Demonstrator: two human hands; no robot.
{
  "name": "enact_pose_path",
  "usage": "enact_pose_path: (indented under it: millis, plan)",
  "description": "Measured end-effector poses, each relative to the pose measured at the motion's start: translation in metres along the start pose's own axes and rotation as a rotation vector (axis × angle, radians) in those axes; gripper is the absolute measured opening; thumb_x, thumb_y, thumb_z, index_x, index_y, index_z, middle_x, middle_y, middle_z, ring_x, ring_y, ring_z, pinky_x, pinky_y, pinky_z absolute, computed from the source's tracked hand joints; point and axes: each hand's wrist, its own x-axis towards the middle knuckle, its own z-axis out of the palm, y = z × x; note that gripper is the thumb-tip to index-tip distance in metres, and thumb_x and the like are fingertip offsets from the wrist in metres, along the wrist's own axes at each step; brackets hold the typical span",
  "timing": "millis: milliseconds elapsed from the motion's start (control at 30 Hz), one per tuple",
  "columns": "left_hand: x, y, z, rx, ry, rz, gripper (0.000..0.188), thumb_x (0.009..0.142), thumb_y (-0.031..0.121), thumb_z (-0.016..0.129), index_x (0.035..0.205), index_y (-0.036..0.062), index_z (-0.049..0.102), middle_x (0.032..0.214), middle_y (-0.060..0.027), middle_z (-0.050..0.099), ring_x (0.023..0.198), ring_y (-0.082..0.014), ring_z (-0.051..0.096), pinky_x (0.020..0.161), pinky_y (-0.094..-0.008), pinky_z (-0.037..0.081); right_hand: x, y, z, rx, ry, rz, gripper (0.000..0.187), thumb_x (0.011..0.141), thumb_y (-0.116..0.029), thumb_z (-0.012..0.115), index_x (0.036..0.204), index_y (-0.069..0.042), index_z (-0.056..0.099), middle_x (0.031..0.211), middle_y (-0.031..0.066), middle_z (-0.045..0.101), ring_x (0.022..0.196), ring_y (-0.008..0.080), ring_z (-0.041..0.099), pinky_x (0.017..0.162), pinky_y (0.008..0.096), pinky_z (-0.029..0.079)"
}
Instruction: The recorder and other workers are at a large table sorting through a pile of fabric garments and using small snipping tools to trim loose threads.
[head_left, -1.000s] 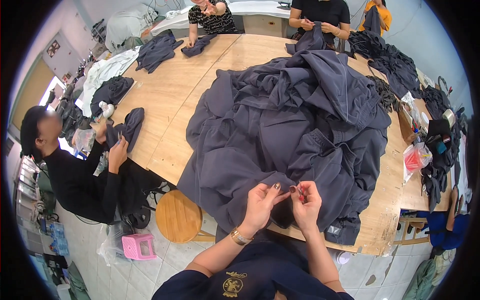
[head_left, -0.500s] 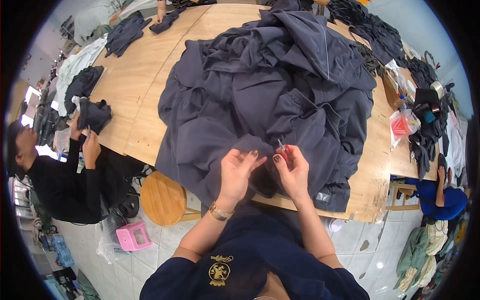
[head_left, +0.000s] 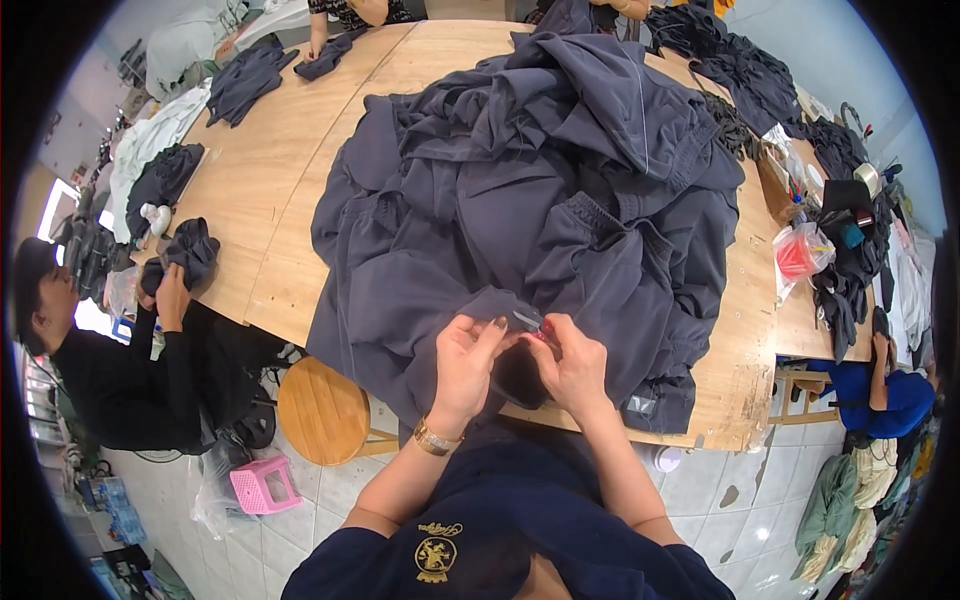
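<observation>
A big heap of dark grey garments (head_left: 505, 205) with elastic waistbands is spread in front of me. At its near edge my left hand (head_left: 464, 368) pinches a fold of one garment between thumb and fingers. My right hand (head_left: 574, 368) is closed around small red-handled thread snips (head_left: 527, 321). Their metal blades point up and left, over the cloth beside my left fingertips. Whether the blades touch a thread is too small to tell.
The wooden table (head_left: 275, 200) carries the heap. A red-filled plastic cup (head_left: 800, 253) stands at the right. A wooden stool (head_left: 322, 410) and a pink stool (head_left: 265, 485) are at the lower left. Co-workers handle dark cloth at the left and far side.
My right hand has turned inward and moved left, bringing the snips to the fold beside my left fingers. The co-worker at the left has lowered their hands on the dark cloth.
</observation>
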Motion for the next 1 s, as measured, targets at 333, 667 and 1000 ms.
enact_pose_path:
  millis: [333, 667, 1000]
  plan:
    - [-0.002, -0.003, 0.003, -0.042, 0.072, -0.030, 0.014, 0.090, 0.002, 0.055, 0.102, -0.0042, 0.057, 0.092, -0.0080, 0.063, 0.084, -0.0140, 0.062, 0.082, -0.0309, 0.053, -0.006, 0.006, 0.002, 0.010, -0.011, 0.104, 0.026, 0.081, -0.020, 0.068, 0.092, -0.002, 0.053, 0.065, 0.0124, 0.059, 0.054, 0.0257, 0.060, 0.049, 0.0322, 0.045]
    - [-0.004, 0.000, 0.008, -0.101, 0.018, -0.091, 0.015, 0.092, 0.005, 0.051, 0.103, -0.0041, 0.058, 0.093, -0.0070, 0.063, 0.086, -0.0135, 0.061, 0.083, -0.0309, 0.051, -0.004, -0.003, 0.005, 0.352, 0.029, 0.276, 0.029, 0.074, -0.009, 0.074, 0.092, -0.001, 0.052, 0.061, 0.0000, 0.055, 0.053, 0.0020, 0.046, 0.048, 0.0188, 0.037]
    - [-0.009, -0.010, 0.000, -0.009, -0.064, -0.043, 0.020, 0.095, 0.006, 0.046, 0.109, -0.0040, 0.056, 0.103, -0.0102, 0.063, 0.093, -0.0176, 0.061, 0.086, -0.0315, 0.049, -0.008, -0.006, 0.001, 0.393, -0.063, 0.276, 0.009, 0.080, 0.000, 0.064, 0.082, 0.000, 0.056, 0.061, -0.0062, 0.048, 0.054, -0.0001, 0.039, 0.047, 0.0176, 0.031]
